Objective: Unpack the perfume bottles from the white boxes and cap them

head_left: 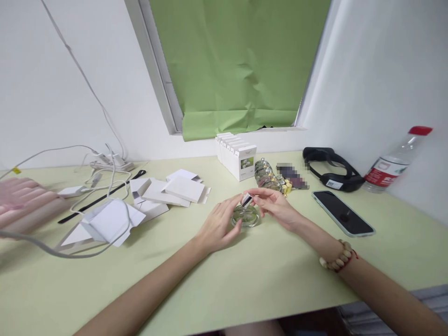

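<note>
A round clear glass bottle [245, 217] with greenish contents is on the pale green table, in front of the row of white boxes. My left hand [220, 224] curves around its left side, fingers against the glass. My right hand [275, 205] pinches a shiny silver cap [246, 200] between thumb and fingers at the bottle's neck. Whether the cap touches the neck is hard to tell. Behind my right hand lie several similar glass bottles [268, 179] and small gold caps [287, 187].
White boxes [247, 163] stand in a row at the back. Flattened cartons [184, 189], cables and a power strip [112, 165] lie left. On the right are a phone [343, 213], a black headset [336, 182] and a red-capped plastic bottle [392, 163].
</note>
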`<action>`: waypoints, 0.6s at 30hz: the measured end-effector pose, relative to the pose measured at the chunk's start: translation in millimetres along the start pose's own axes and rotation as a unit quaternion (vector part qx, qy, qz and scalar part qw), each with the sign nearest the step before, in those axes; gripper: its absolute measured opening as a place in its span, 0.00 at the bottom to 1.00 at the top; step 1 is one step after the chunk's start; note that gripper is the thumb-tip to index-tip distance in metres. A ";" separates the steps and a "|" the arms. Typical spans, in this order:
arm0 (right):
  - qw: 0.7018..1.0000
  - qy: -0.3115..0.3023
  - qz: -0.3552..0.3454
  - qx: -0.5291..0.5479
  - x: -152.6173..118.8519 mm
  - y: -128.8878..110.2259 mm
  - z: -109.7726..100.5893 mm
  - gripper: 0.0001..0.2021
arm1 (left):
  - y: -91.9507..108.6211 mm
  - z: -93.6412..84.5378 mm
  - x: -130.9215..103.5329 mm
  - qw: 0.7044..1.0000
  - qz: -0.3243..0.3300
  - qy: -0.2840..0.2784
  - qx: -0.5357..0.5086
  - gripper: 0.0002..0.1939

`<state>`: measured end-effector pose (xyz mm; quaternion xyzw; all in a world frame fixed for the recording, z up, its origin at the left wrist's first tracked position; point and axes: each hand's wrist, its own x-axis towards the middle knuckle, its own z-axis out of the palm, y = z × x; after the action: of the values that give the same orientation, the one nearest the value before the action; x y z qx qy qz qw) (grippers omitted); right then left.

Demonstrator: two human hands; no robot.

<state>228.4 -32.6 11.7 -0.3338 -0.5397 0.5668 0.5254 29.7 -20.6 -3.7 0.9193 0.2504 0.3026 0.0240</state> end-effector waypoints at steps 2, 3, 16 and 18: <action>0.999 -0.020 -0.013 -0.033 -1.6 -0.1 0.9 0.14 | -0.4 0.5 -0.4 1.000 0.003 0.002 0.002 0.28; 0.998 -0.027 -0.019 -0.052 -2.3 -0.1 1.7 0.13 | -0.6 0.7 -0.6 1.000 0.002 0.002 0.004 0.28; 0.984 -0.046 -0.091 -0.146 -2.3 -1.1 1.9 0.11 | -1.8 2.4 -0.7 0.999 -0.033 -0.005 0.000 0.23; 0.982 -0.055 -0.095 -0.151 -2.2 -1.8 1.2 0.11 | -1.6 2.7 -0.7 0.999 -0.034 -0.002 -0.002 0.24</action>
<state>228.3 -35.3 13.3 -0.3249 -0.6761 0.4437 0.4904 30.0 -19.3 -6.5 0.9110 0.2807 0.3001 0.0361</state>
